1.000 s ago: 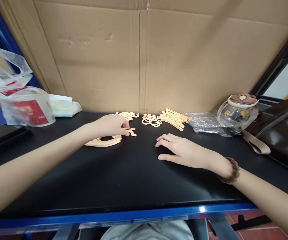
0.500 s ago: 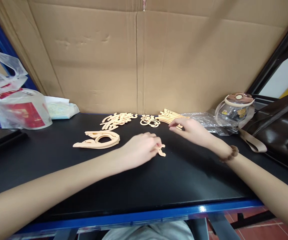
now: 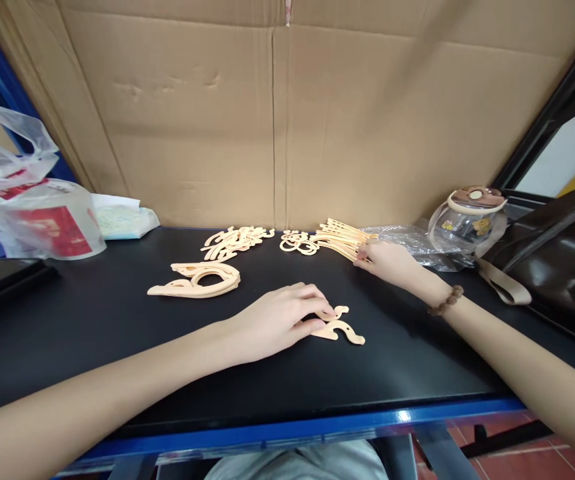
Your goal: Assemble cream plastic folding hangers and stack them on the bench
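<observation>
My left hand (image 3: pixel 287 320) is over the table with thumb and fingers closed on small curved beige hook-shaped pieces (image 3: pixel 351 331), whose ends stick out to the right. My right hand (image 3: pixel 390 259) has its fingertips closed on the near right end of a pile of long beige slotted strips (image 3: pixel 340 235); its grip is partly hidden. Left of my left hand lie folded beige hangers (image 3: pixel 212 291). Further back are a heap of curved beige pieces (image 3: pixel 234 241) and a smaller group of beige rings and hooks (image 3: pixel 300 244).
A plastic bag with a container (image 3: pixel 52 220) and a tissue pack (image 3: pixel 127 220) stand back left, near a dark flat object (image 3: pixel 4 277). Back right are crumpled clear film (image 3: pixel 407 241), a clear strapped bottle (image 3: pixel 472 220) and a dark bag (image 3: pixel 562 253). Cardboard (image 3: pixel 182 120) walls the back.
My left hand has moved slightly nearer, bringing the curved pieces right and toward me. My right hand has lowered onto the strips, and its fingers have closed at their end.
</observation>
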### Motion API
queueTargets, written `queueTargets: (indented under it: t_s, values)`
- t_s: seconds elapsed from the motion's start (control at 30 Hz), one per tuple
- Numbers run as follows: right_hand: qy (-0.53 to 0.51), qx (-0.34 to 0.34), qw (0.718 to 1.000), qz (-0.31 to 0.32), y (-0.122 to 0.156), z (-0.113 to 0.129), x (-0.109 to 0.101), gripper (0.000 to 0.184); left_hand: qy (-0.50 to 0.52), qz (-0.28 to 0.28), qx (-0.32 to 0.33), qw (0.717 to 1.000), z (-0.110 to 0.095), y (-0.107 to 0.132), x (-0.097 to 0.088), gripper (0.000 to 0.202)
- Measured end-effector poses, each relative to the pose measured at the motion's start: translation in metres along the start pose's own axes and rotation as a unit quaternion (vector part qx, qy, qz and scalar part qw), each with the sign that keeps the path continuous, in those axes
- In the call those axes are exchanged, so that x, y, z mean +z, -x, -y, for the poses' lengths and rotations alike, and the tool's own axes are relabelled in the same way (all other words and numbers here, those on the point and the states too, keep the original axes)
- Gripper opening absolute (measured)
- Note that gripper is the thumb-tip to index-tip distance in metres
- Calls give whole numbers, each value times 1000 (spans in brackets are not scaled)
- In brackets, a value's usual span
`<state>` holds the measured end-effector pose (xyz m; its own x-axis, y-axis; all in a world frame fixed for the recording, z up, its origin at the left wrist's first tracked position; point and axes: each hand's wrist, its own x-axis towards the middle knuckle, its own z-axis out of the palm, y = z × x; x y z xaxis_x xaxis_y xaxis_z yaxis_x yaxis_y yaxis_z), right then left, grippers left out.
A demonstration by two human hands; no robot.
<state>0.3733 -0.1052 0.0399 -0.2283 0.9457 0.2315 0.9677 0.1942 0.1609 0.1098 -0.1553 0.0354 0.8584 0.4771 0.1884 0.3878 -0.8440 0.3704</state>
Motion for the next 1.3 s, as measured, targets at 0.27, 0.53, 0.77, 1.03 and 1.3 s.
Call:
queueTargets:
  t_s: [0.27,0.53,0.77,1.03,1.3]
  values:
    - [-14,4,1000,-17,2,13,1,28,9,4,8,1000,-7,5,3,29]
    - [-49,55,997,30,7,9,-4,14,1,10,21,1000,-4,5,6,31]
    - [-84,14,989,118,22,-7,-21,11,29,-4,31,999,-6,7,5,41]
    - [-228,-86,961,133,24,21,-28,9,-4,-43,37,998,-5,5,1,33]
    - [-340,-161,925,43,22,37,-28,30,-143,-58,-84,984,22,5,-3,40]
